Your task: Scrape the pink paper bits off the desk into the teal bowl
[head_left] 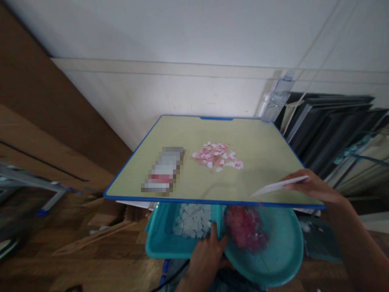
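My left hand (207, 253) is low in the middle, at the wall between a rectangular teal tray (152, 247) and a round teal basin (291, 259). Its index finger is stretched forward, with the thumb apart. Many small white paper squares (191, 221) fill part of the tray. In the basin lies a pink-red clump in clear plastic (244, 229). At the board's right front edge, my right hand (306, 184) pinches a thin white card (278, 185), seen nearly edge-on. Pink and white pieces (215, 156) are piled on the yellow-green board (249, 138).
A blurred-out phone-like object (164, 170) lies on the board's left side. Behind the board's right corner stands a clear plastic bottle (278, 99). Dark flat panels (331, 121) lean at right, a brown cardboard surface (45, 134) rises at left, and a white wall (194, 93) closes the back.
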`<state>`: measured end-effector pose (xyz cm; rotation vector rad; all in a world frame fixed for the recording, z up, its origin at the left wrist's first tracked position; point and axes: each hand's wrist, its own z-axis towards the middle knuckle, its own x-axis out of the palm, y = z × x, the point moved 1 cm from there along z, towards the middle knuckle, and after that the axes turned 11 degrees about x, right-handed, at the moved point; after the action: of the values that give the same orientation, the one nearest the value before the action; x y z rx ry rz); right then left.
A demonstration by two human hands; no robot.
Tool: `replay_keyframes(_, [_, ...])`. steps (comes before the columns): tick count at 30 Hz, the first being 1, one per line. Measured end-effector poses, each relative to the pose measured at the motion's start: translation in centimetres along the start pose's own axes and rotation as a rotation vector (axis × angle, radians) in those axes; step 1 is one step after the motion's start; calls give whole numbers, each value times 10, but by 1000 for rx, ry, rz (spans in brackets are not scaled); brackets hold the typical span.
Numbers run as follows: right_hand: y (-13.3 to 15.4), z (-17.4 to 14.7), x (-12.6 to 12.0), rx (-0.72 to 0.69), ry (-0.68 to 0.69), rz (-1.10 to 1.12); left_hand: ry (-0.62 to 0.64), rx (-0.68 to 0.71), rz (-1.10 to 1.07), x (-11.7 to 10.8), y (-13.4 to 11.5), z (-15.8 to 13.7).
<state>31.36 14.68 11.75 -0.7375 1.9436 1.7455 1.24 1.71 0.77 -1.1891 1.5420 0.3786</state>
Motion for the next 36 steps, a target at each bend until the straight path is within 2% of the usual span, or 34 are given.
replay_keyframes(2, [-1, 0, 2, 75, 52, 59, -4, 1, -1, 1, 1, 0])
replay_keyframes(6, [-14, 6, 7, 194, 2, 239, 18, -2, -7, 2, 1, 0])
replay_keyframes(10, [-32, 5, 12, 227, 132, 279, 12, 9, 6, 2, 1, 1])
replay_keyframes(13, [-32, -3, 9, 215, 184, 210, 10, 1, 22, 2, 0, 1])
replay_keyframes(16, [-15, -7, 4, 196, 174, 129, 28, -1, 29, 2, 0, 1])
replay_keyframes(20, [11, 5, 4, 34, 0, 64, 29, 7, 22, 3, 1, 1])
replay_keyframes(23, [17, 21, 12, -64, -92, -31, 9, 11, 24, 3, 1, 0])
replay_keyframes(27, [19, 28, 19, -95, -42, -106, 11, 9, 7, 2, 1, 0])
replay_keyframes(36, [26, 15, 17, -107, -11, -145, 3, 12, 12, 1, 0, 0])
